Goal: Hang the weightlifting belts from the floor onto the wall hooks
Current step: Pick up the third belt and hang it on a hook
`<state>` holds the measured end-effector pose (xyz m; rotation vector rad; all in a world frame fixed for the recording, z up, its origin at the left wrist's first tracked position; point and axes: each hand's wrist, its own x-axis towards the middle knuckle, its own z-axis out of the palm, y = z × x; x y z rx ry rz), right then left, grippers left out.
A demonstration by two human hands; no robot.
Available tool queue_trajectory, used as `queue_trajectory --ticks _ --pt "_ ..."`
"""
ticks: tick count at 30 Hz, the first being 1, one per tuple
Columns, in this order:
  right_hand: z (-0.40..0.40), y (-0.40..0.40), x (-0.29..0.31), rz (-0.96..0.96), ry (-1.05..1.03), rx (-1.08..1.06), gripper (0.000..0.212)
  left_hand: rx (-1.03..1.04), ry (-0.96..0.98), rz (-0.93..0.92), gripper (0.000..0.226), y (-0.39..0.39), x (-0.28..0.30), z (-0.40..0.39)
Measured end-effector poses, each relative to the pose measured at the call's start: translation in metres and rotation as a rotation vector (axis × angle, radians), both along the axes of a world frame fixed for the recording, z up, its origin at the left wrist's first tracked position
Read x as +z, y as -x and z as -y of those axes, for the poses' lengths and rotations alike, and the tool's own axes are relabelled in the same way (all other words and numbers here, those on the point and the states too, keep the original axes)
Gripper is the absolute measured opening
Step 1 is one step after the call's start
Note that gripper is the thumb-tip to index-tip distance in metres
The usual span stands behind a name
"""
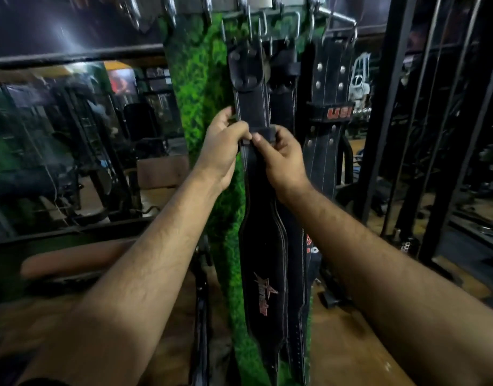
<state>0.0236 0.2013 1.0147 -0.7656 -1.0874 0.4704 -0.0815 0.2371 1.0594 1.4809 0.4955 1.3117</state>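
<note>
A long black weightlifting belt [263, 263] with white stitching and a red star logo hangs straight down from the metal wall hooks [263, 23] against a green leafy wall panel [200, 87]. My left hand [226, 146] pinches the belt's strap at its narrow upper part. My right hand [280, 157] pinches the small black loop on the same strap, thumb against my left thumb. Two more black belts hang beside it: one directly behind [283, 87], and one with red USI lettering [330, 107] to the right.
Black steel rack uprights [379, 135] stand close on the right. A mirror wall [72, 140] with a horizontal bar lies to the left. A padded bench [72, 260] sits low left. Wooden floor [348, 335] shows below, with a dark object lying near the belts' lower ends.
</note>
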Motion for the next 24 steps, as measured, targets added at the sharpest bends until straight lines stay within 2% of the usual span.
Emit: queue_trajectory --ticks 4,6,8,12,16,21,23,24 --pt "-0.003 -0.002 0.003 -0.053 0.004 -0.050 0.020 0.035 0.073 -0.036 0.010 -0.001 -0.018 0.006" --pt "-0.006 -0.005 0.009 -0.074 0.002 -0.051 0.018 0.003 0.067 -0.045 0.042 -0.003 -0.009 0.005" --pt "-0.010 -0.006 0.010 -0.072 0.009 -0.087 0.016 0.027 0.043 -0.055 0.055 -0.005 -0.002 0.007" --pt "-0.015 -0.005 -0.028 0.049 0.117 -0.182 0.025 0.114 0.035 -0.164 0.028 -0.008 -0.033 0.000" --pt "-0.013 -0.011 -0.070 0.239 0.084 -0.219 0.024 0.262 -0.007 -0.185 0.033 -0.007 -0.074 -0.007" --pt "-0.004 -0.024 -0.135 0.380 0.182 -0.044 0.009 0.181 0.064 -0.235 0.028 0.000 -0.151 0.002" --pt "-0.001 -0.024 -0.154 0.412 0.166 -0.016 0.030 0.172 0.110 -0.235 0.033 0.007 -0.176 0.002" --pt "-0.001 -0.025 -0.157 0.418 0.170 -0.008 0.035 0.191 0.118 -0.240 0.034 0.009 -0.183 -0.001"
